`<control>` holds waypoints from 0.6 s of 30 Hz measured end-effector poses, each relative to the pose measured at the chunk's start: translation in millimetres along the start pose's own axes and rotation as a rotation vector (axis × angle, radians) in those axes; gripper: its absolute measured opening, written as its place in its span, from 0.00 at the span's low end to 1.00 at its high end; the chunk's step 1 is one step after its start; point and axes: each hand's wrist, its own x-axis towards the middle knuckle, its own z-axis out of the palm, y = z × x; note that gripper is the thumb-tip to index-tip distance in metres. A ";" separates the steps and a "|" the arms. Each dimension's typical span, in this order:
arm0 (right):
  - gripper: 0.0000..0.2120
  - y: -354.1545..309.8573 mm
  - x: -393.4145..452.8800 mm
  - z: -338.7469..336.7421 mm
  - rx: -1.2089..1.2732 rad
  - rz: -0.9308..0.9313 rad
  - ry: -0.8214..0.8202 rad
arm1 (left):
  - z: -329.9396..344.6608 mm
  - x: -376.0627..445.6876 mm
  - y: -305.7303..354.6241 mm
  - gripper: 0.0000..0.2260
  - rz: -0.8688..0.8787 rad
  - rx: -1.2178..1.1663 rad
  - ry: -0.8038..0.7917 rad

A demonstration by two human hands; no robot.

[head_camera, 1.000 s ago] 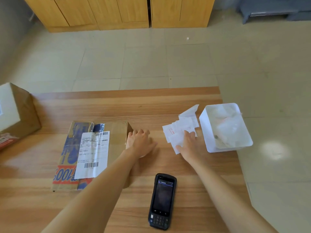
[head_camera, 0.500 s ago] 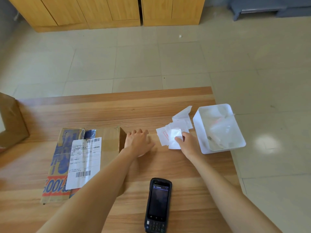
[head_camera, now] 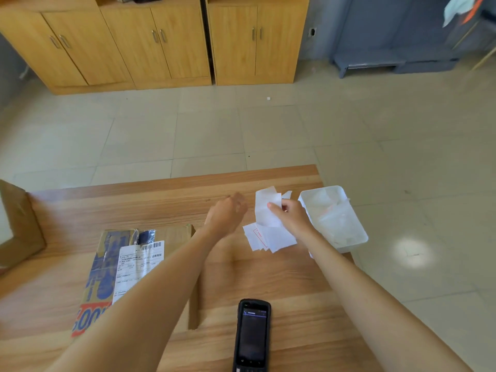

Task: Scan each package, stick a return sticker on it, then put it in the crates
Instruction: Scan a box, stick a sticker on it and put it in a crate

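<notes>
A flat cardboard package with a white shipping label lies on the wooden table at the left, partly under my left forearm. My right hand pinches a white return sticker sheet lifted above a small pile of sticker sheets. My left hand hovers blurred just left of the lifted sheet, holding nothing, its fingers hard to make out. A black handheld scanner lies at the near table edge between my arms.
A white plastic bin with backing scraps stands on the table's right edge. Another cardboard box sits at the far left. Beyond the table are tiled floor, wooden cabinets and a grey bench.
My right hand has lifted one sticker sheet off the pile. My left hand has left the package's edge and moved up and right toward the sheet. The camera has tilted up.
</notes>
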 end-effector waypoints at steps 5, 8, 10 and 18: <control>0.19 -51.0 -20.7 -12.8 -0.128 -0.157 0.044 | -44.1 -10.3 30.1 0.14 0.147 -0.117 0.137; 0.16 -75.7 -36.6 -9.7 -0.452 -0.331 0.202 | -67.0 -25.7 42.7 0.16 0.166 -0.211 0.177; 0.12 -91.1 -46.2 -5.1 -0.592 -0.447 0.295 | -78.6 -36.0 48.3 0.18 0.123 -0.361 0.165; 0.11 -107.3 -67.8 21.0 -0.696 -0.881 0.400 | -111.3 -65.1 45.4 0.10 -0.062 -0.915 0.124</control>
